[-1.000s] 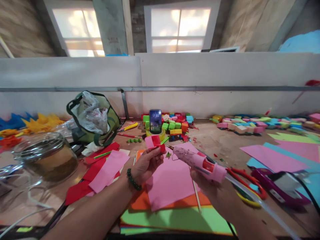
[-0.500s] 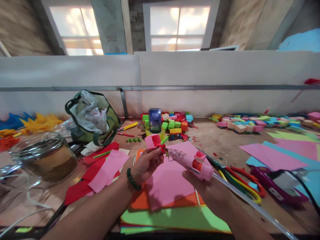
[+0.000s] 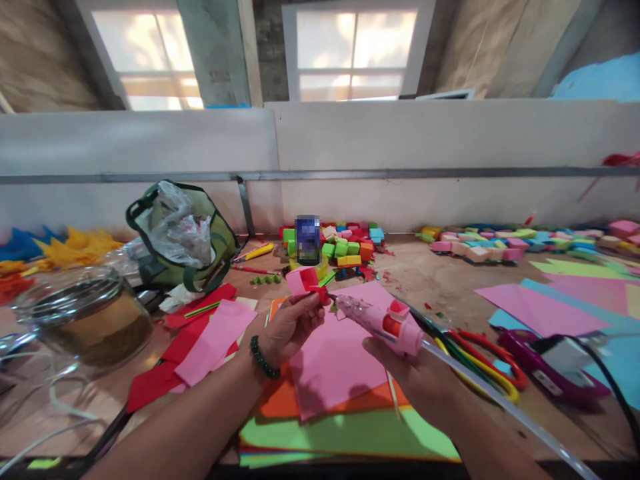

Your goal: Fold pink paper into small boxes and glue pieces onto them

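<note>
My left hand [image 3: 296,321], a dark green bead bracelet on its wrist, pinches a small folded paper piece [image 3: 304,281], pink with red at its near end. A pink glue gun [image 3: 379,320] is in my right hand [image 3: 407,370]. Its nozzle points left and is at the red end of the piece; I cannot tell whether they touch. From the gun's back a long clear glue stick [image 3: 495,390] runs down to the right. Beneath my hands lies a stack of coloured sheets, with a pink sheet [image 3: 340,363] on top of orange and green ones.
Small paper blocks [image 3: 345,248] sit behind a pixelated dark container [image 3: 308,240]. To the left stand a glass jar [image 3: 90,327] and a green bag [image 3: 220,247] of plastic. Scissors [image 3: 493,360] and a purple tool [image 3: 550,373] lie right, near more paper sheets [image 3: 540,307].
The whole view has shifted slightly to the left. Both hands keep nearly the same pose, the glue gun's nozzle still at the red end of the paper piece.
</note>
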`<state>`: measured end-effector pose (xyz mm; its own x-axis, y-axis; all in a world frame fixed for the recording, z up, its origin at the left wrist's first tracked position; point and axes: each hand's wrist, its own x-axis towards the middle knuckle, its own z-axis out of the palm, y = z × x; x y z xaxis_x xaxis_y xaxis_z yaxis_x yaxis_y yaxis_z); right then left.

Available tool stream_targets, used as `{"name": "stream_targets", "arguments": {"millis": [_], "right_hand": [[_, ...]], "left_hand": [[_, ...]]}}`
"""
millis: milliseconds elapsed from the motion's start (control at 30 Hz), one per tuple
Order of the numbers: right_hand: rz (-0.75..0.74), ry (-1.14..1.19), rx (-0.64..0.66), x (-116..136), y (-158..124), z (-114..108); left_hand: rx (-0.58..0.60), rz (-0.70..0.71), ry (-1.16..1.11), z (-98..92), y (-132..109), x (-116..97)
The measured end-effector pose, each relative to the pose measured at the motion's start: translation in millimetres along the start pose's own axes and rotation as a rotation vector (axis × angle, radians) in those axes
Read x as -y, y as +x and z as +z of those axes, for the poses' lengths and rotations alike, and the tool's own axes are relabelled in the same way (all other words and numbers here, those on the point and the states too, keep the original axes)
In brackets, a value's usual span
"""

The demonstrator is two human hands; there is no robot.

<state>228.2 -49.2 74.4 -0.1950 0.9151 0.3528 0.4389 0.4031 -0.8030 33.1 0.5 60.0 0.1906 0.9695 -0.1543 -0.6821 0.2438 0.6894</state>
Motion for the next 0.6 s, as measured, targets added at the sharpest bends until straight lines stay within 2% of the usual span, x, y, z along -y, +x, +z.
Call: {"name": "stream_targets", "arguments": {"millis": [600], "right_hand": [[-0.038, 0.047, 0.032, 9.5, 0.9, -0.5]], "left_hand": [[0.025, -0.008, 0.01, -1.6, 2.0, 2.5]]}}
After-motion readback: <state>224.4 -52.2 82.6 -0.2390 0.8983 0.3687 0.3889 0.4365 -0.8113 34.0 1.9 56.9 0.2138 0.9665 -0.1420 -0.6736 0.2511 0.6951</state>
